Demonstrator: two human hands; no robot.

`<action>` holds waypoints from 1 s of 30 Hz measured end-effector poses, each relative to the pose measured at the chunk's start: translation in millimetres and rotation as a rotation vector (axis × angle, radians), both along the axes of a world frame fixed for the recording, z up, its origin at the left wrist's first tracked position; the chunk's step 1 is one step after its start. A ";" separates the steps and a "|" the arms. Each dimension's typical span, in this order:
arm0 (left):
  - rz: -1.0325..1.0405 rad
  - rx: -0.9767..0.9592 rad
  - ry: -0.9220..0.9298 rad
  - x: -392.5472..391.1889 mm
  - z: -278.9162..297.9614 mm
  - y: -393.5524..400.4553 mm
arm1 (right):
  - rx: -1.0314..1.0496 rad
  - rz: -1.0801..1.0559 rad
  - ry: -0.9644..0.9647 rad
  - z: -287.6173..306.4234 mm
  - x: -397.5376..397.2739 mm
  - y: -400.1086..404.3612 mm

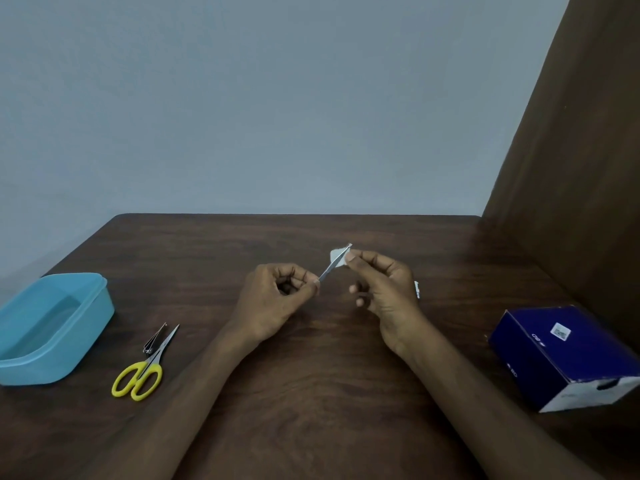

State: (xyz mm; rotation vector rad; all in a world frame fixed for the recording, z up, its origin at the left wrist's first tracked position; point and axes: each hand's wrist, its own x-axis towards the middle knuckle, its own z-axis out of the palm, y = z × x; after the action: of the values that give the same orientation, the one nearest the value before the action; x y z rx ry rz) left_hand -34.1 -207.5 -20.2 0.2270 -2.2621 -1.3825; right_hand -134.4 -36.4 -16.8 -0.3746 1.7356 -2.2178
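Note:
Above the middle of the dark wooden table (311, 393), my left hand (277, 299) pinches the lower end of slim metal tweezers (330, 266). The tweezers slant up to the right, and their tip crosses a small white piece (336, 255) of paper or pad. My right hand (384, 285) pinches that white piece between thumb and forefinger, its other fingers curled. A small white object (418, 289) shows just behind my right hand, mostly hidden.
A light blue plastic tub (52, 327) stands at the left edge. Yellow-handled scissors (145, 368) lie beside it with a small metal tool (154, 339). A dark blue cardboard box (568, 355) sits at the right. A brown panel (571, 168) rises at the right.

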 end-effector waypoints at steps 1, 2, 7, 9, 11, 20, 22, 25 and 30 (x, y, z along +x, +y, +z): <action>-0.005 -0.009 -0.003 -0.1 -0.1 0.4 | -0.005 -0.008 -0.002 0.0 -1.0 0.8; -0.007 -0.016 -0.003 -0.1 0.0 0.2 | 0.011 0.000 0.014 -0.6 -1.2 1.3; -0.014 -0.023 0.007 -1.6 1.3 -0.6 | 0.049 0.004 0.085 0.7 1.3 0.9; -0.021 -0.025 0.001 -0.8 1.2 0.0 | 0.060 -0.038 0.116 -0.1 -1.7 2.4; -0.024 -0.017 0.008 0.5 0.7 -0.5 | 0.155 0.015 0.189 -2.0 -2.3 3.3; -0.038 -0.024 0.019 -1.6 -1.7 -0.7 | 0.233 0.085 0.266 -4.4 -0.2 5.8; -0.024 -0.016 0.023 -1.8 -1.5 -0.4 | 0.189 0.021 0.254 -3.7 -3.0 4.8; -0.023 -0.018 0.019 -2.2 -0.4 3.0 | 0.046 -0.209 0.160 0.6 -14.8 11.0; -0.023 -0.025 0.012 -1.1 0.1 1.2 | 0.001 -0.210 0.234 1.7 -17.2 13.5</action>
State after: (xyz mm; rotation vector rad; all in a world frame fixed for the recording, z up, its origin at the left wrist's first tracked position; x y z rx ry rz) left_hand -35.3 -206.3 -20.1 0.1844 -2.2778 -1.3633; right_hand -151.6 -23.0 -15.2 -0.4887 1.9774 -2.4000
